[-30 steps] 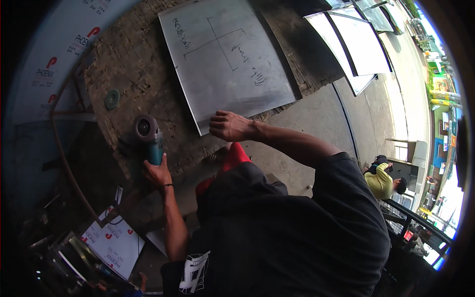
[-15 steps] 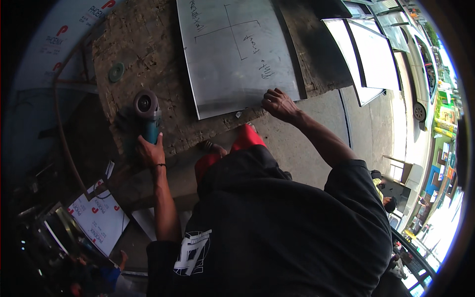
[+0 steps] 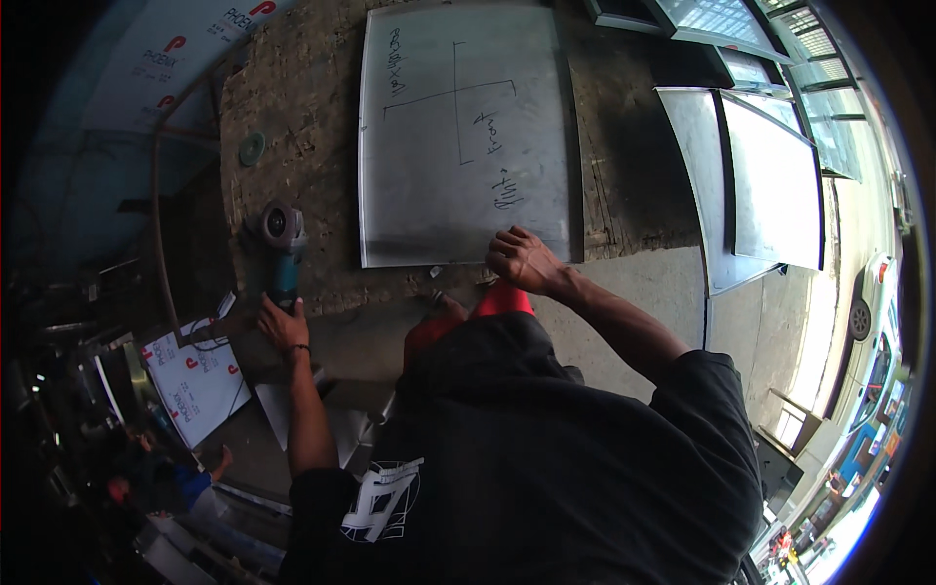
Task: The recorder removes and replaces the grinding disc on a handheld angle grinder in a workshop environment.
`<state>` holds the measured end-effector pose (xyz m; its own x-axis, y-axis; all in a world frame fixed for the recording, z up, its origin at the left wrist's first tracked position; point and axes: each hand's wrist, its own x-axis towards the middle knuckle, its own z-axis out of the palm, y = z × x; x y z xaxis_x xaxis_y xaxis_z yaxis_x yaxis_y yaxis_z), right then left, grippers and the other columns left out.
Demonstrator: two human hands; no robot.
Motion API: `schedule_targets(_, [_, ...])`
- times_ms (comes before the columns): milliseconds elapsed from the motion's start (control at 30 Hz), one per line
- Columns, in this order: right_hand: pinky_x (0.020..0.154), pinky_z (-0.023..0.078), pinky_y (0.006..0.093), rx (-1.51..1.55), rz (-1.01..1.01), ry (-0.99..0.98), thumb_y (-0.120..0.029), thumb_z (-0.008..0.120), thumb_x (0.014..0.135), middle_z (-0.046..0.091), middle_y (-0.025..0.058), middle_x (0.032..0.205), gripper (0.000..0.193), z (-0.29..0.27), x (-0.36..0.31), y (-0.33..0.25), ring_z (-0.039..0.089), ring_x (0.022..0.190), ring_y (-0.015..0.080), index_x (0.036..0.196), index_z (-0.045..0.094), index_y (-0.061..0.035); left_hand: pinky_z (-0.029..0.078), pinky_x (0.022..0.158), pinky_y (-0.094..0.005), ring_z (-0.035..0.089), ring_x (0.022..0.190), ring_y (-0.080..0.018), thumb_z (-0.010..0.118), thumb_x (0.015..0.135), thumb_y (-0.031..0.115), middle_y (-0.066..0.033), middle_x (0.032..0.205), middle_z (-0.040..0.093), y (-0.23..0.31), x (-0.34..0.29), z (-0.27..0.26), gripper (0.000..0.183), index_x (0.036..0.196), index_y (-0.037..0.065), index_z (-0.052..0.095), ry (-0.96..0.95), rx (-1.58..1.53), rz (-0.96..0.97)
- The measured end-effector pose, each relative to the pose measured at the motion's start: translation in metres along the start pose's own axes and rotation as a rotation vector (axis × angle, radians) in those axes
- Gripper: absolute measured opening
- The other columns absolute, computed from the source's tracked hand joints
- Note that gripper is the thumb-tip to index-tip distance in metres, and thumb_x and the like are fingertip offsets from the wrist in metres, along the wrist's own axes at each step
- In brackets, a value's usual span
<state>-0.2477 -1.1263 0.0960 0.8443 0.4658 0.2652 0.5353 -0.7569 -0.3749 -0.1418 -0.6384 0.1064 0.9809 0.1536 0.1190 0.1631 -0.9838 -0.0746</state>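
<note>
My left hand (image 3: pixel 285 327) wraps the back end of a teal angle grinder (image 3: pixel 285 271), which lies on the worn wooden table with its round disc facing up. Just past the grinder lies a loose green disc (image 3: pixel 253 149). My right hand (image 3: pixel 526 261) is closed, with curled fingers, at the near edge of a grey metal sheet (image 3: pixel 419 210). Whatever those fingers might hold is hidden. Dark hand-drawn lines and handwriting mark the sheet's face. A small pale scrap (image 3: pixel 436 272) sits by its near edge.
The wooden table (image 3: pixel 639 210) has a rough, chipped surface. At right lean pale framed panels (image 3: pixel 775 185), and a parked car (image 3: pixel 873 307) stands beyond. A white printed board (image 3: pixel 195 385) is at lower left, near another person's hand (image 3: pixel 224 458).
The view has shifted and turned, so the table and sheet appear lower and straighter. My left hand stays on the grinder; my right hand remains closed at the sheet's near edge.
</note>
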Motion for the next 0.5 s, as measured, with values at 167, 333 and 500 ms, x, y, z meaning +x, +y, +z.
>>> schedule_targets(167, [0.08,0.045,0.038,-0.129,0.57,0.278,-0.024,0.067,0.086,0.061,0.006,0.09,0.017,-0.032,-0.005,0.054,0.061,0.09,0.0254,0.088,0.061,-0.0086,0.041,0.102,-0.0523,0.05,0.12,-0.0432,0.074,0.085,0.041,-0.0218,0.13,0.053,0.01,-0.026,-0.012,0.074,0.143,0.008,0.042,0.098,-0.06,-0.006])
schedule_targets(333, [0.085,0.047,0.044,-0.367,1.167,0.404,-0.04,0.068,0.088,0.066,0.0093,0.094,0.034,-0.043,-0.011,0.111,0.063,0.096,0.0303,0.094,0.064,-0.0074,0.04,0.104,-0.05,0.05,0.123,-0.0427,0.07,0.09,0.037,-0.0242,0.131,0.054,0.022,-0.069,-0.013,0.064,0.139,0.004,0.046,0.111,-0.313,0.029])
schedule_targets(500, [0.086,0.045,0.0425,-0.303,1.293,0.328,-0.022,0.063,0.081,0.066,0.0078,0.098,0.017,-0.021,-0.013,0.131,0.062,0.104,0.026,0.092,0.066,-0.0102,0.04,0.105,-0.0472,0.049,0.126,-0.0418,0.068,0.093,0.036,-0.0244,0.133,0.053,0.02,-0.108,-0.01,0.061,0.138,0.001,0.047,0.017,-0.429,-0.065])
